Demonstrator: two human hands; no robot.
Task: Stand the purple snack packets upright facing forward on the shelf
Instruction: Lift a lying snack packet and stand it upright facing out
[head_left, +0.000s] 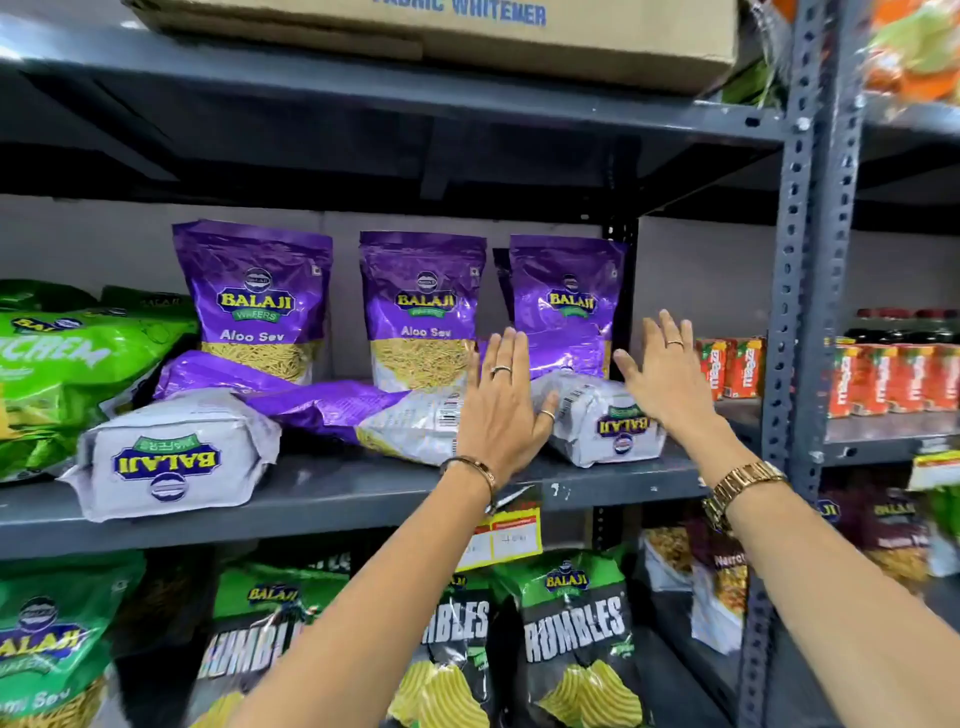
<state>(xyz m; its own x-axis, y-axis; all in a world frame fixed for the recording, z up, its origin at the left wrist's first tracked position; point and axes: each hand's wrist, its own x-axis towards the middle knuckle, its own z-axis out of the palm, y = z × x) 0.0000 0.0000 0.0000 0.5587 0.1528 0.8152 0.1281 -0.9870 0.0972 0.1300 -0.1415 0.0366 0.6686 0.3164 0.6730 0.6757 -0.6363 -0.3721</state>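
Three purple Balaji Aloo Sev packets stand upright facing forward at the back of the grey shelf (363, 493): left (254, 301), middle (422, 306), right (569, 301). In front of them three more lie flat with their white bottoms toward me: left (171, 457), middle (395, 421), right (597, 421). My left hand (501, 405) is flat with fingers spread, at the left side of the right lying packet. My right hand (667, 379) is spread at that packet's right side. Neither hand grips anything.
Green snack bags (67, 374) crowd the shelf's left end. A slotted steel upright (810, 270) bounds the right, with red juice cartons (727, 366) beyond it. A cardboard box (467, 31) sits on the shelf above. Rumbles bags (571, 639) fill the shelf below.
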